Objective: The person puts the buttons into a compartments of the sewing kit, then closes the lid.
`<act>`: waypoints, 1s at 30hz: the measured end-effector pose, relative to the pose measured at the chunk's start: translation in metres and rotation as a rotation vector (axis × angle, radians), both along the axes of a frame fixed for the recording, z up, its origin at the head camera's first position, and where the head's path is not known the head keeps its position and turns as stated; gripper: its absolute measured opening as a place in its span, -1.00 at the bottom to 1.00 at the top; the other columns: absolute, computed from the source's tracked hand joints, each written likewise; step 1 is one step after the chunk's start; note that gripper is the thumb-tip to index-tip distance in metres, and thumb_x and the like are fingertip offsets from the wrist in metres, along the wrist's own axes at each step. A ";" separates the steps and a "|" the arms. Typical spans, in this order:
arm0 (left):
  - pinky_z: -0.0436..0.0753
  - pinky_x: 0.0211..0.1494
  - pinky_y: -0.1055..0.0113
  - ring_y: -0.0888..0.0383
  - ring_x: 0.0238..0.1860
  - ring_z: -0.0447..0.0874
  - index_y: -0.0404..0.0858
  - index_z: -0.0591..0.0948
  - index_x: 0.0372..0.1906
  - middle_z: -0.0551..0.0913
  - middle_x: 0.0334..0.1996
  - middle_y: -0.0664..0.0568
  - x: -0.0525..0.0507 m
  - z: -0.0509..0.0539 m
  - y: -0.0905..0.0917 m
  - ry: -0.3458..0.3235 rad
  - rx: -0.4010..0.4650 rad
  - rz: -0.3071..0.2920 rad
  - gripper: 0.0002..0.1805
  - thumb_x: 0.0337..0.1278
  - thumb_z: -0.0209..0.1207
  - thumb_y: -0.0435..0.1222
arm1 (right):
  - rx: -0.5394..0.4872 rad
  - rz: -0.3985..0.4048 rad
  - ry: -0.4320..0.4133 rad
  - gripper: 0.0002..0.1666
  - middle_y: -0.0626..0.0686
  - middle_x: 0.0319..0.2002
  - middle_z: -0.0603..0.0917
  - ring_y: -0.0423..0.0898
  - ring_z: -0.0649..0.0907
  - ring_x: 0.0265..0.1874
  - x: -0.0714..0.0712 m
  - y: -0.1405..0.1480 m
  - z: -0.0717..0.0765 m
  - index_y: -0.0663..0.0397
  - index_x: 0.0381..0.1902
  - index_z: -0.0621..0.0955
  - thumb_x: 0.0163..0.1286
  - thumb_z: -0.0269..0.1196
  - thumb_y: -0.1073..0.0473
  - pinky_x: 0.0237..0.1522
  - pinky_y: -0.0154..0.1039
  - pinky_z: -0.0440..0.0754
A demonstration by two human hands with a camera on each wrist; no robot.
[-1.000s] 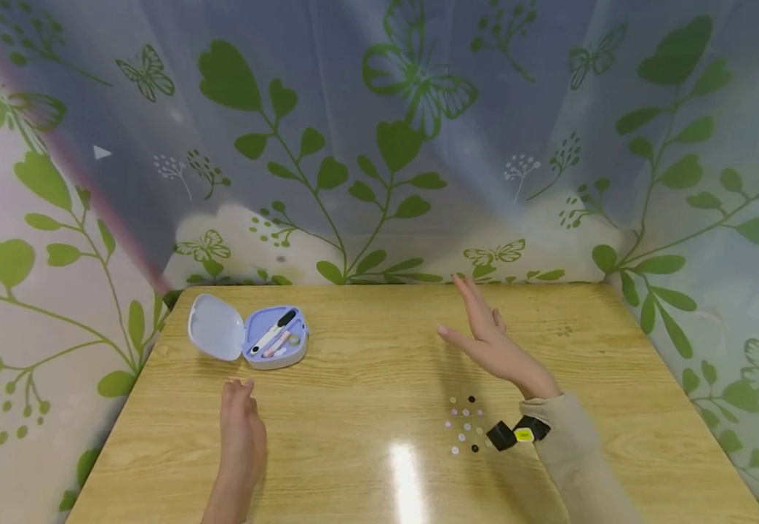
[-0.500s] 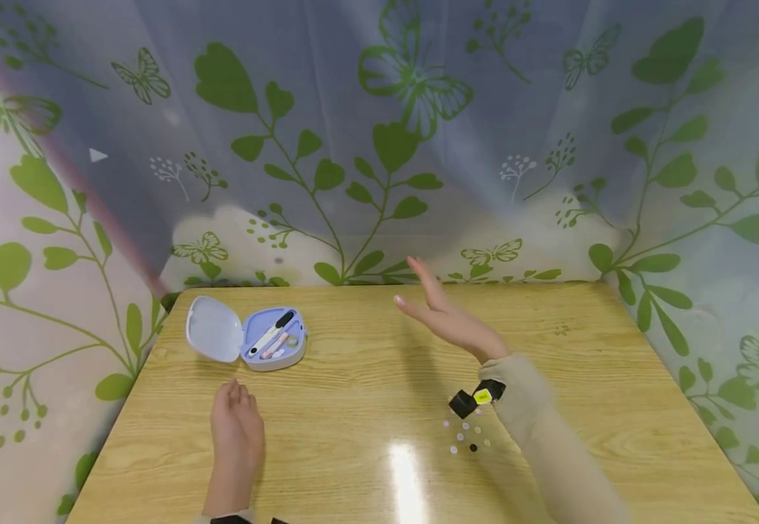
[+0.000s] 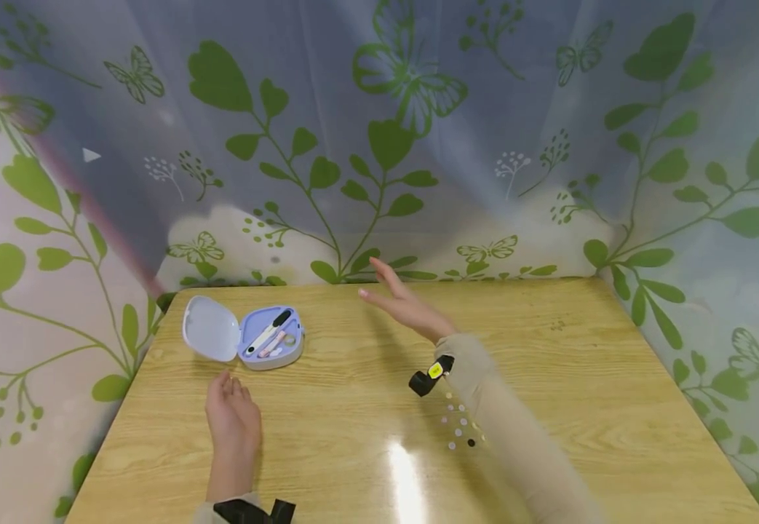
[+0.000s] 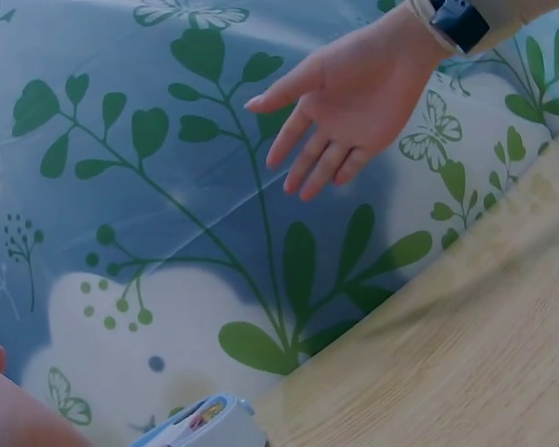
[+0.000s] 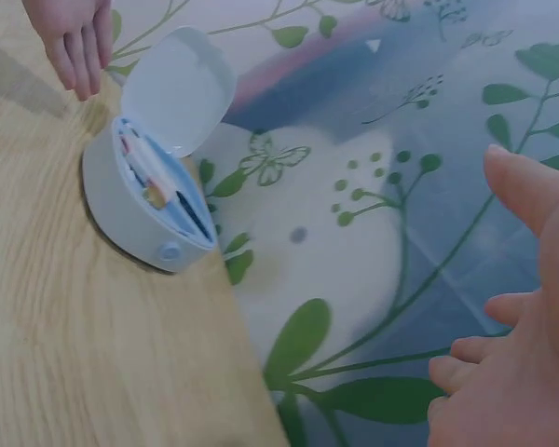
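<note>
Lidded case (image 3: 273, 363) sits near the surface's (image 3: 340, 415) far left corner, pale lid (image 3: 211, 329) flipped back toward the left edge. Inner tray in full view: slim white tool (image 3: 261, 340) with a black end, pinkish stick (image 3: 272, 344) beside it, small yellowish ring (image 3: 289, 340) next to that. A few pale bits lie lower in the tray, too small to call. Right wrist view shows a round tab (image 5: 170, 251) on the case wall.

Left grip (image 3: 233, 418) is on the near side of the case, fingertips just short of the lid, fingers loose, nothing in it. Right grip (image 3: 408, 306) hangs raised by the middle of the far edge, thumb well apart from the fingers: wide, palm bare in the left wrist view. Neither one touches the case.

Button-like discs (image 3: 458, 432), mostly pale plus a dark one, scattered right of centre toward the near edge, partly behind the right sleeve (image 3: 510, 429). Leafy fabric (image 3: 300, 240) past the far edge.

My read: pre-contact, case ready to work from. Next move calls for right grip lower and left, narrowed to a fingertip pinch if it's for tray items; left could steady the wall.
</note>
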State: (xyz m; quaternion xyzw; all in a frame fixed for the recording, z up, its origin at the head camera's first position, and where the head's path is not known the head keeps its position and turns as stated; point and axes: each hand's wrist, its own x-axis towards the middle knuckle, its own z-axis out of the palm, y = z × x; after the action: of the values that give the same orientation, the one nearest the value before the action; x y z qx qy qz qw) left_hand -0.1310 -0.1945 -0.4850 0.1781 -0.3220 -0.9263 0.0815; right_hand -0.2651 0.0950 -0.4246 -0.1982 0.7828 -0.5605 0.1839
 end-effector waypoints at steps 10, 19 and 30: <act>-0.57 0.42 0.54 0.32 0.41 -0.87 -0.03 -0.80 0.37 -0.89 0.39 0.24 -0.003 -0.003 -0.001 0.039 0.072 0.031 -0.07 0.47 -0.28 -0.17 | -0.043 0.002 -0.001 0.02 -0.02 0.58 -0.03 -0.12 0.01 0.53 -0.013 -0.046 -0.029 -0.21 0.61 -0.09 0.42 0.15 -0.28 0.49 0.07 0.12; -0.60 0.41 0.53 0.34 0.40 -0.88 0.00 -0.80 0.38 -0.90 0.38 0.26 -0.008 -0.005 0.001 0.044 0.117 0.044 -0.09 0.47 -0.30 -0.20 | -0.170 -0.005 -0.043 -0.15 0.04 0.58 -0.02 -0.04 0.04 0.53 -0.011 -0.097 -0.061 -0.01 0.60 -0.04 0.54 0.10 0.03 0.50 0.00 0.12; -0.60 0.43 0.49 0.31 0.41 -0.89 -0.01 -0.76 0.41 -0.87 0.41 0.22 -0.016 -0.012 0.019 0.049 0.100 0.046 -0.06 0.43 -0.25 -0.24 | -0.203 -0.038 -0.149 -0.17 0.15 0.55 0.05 0.08 0.10 0.51 -0.004 -0.132 -0.082 0.10 0.59 0.00 0.54 0.08 0.00 0.50 -0.02 0.13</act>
State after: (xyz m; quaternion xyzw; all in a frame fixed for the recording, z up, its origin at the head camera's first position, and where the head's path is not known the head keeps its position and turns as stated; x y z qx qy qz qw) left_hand -0.1471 -0.1751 -0.4969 0.1667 -0.2688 -0.9432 0.1018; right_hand -0.2693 -0.0367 -0.5071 -0.1587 0.7100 -0.6532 0.2099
